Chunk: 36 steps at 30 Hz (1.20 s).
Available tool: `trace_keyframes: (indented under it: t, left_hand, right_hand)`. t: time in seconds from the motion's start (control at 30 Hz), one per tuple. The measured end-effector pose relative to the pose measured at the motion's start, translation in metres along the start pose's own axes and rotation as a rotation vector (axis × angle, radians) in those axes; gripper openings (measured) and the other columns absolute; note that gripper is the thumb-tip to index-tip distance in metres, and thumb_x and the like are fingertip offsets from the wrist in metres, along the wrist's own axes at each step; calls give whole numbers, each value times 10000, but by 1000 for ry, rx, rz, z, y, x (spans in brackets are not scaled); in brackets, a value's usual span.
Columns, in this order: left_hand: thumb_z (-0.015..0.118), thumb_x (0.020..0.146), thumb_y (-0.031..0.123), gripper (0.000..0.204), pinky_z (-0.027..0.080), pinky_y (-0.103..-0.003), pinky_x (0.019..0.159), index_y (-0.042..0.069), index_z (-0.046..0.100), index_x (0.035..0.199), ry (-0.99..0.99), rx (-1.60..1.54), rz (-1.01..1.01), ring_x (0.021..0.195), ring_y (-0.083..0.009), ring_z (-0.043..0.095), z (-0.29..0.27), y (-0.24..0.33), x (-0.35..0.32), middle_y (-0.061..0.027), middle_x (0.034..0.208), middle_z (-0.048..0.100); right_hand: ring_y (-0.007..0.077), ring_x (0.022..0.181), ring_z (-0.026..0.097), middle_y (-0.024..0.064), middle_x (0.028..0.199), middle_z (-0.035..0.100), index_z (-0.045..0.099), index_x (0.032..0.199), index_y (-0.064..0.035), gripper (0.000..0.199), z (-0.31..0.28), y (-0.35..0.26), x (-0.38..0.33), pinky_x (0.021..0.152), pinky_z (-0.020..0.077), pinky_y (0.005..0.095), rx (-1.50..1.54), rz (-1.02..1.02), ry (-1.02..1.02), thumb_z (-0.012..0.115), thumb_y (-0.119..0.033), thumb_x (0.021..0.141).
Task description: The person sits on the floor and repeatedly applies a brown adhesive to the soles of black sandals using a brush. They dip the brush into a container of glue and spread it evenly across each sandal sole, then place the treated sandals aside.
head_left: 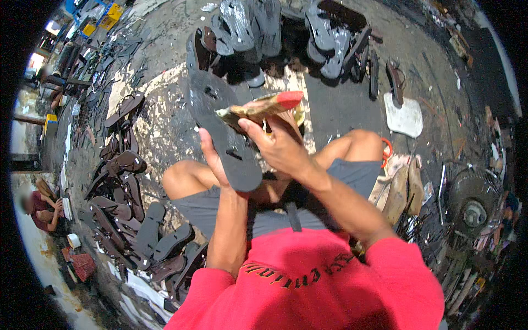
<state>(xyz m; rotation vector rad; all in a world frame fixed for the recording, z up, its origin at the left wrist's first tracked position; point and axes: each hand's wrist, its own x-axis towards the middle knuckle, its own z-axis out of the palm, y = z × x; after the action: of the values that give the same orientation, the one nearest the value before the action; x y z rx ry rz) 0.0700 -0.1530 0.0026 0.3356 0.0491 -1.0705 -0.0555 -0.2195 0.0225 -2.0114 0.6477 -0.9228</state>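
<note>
A dark grey sandal sole (223, 118) is tilted up in front of me, its far half glossy and wet-looking. My left hand (213, 159) is closed round its near end, with the thumb along the left edge. Slots show near both ends of the sole. In my right hand (283, 146) is a glue-caked brush (258, 107) with a red tip on its handle. The pale bristle end of the brush touches or nearly touches the sole's right side; I cannot tell which. My fingers partly hide the brush.
Coated soles (236, 27) stand in a ring beyond my legs. Many finished-looking sandals (118, 201) lie at left. A white pad (403, 114), wooden shoe lasts (404, 190) and a fan (473, 203) are at right. Another person (47, 206) sits far left.
</note>
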Motion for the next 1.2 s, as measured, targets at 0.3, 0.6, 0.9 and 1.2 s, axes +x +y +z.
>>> trace_keyframes:
  t: [0.3,0.6,0.9,1.2]
  left_hand:
    - [463,1024,615,628,533,-441,1005,102,598,1360,-196,-135,-208,1125,-271,671,-12,3,5,-97,1276,687]
    - [549,970,646,734,527,-549,1017,36,566,1377,80,110,-301,1160,-377,645,-39,30,74,-244,1298,640]
    - [460,1021,533,623,558,-489,914,26,558,1368,-62,486,-31,1032,-340,687,10,102,237,-179,1197,696]
    - [630,984,458,723,452,-413,1043,85,387,1554,523,945,228,1289,-261,542,-93,146,297,-134,1500,501]
  right_hand:
    - [312,894,585,91,1003,672,709,1090,-120,269,-21,-21,55,756,412,438,-206,-389,-80,751,-258,863]
    - [320,1044,656,157,1087,710,739,1115,-77,332,-29,56,13,912,483,444,384,191,-350,701,-367,960]
    - [148,801,651,91,933,720,640,1132,13,368,-87,192,15,708,523,320,371,734,186,755,-277,936]
    - [146,928,595,52,1148,600,565,1222,-54,497,-68,229,-14,666,576,275,812,1209,234,834,-291,878]
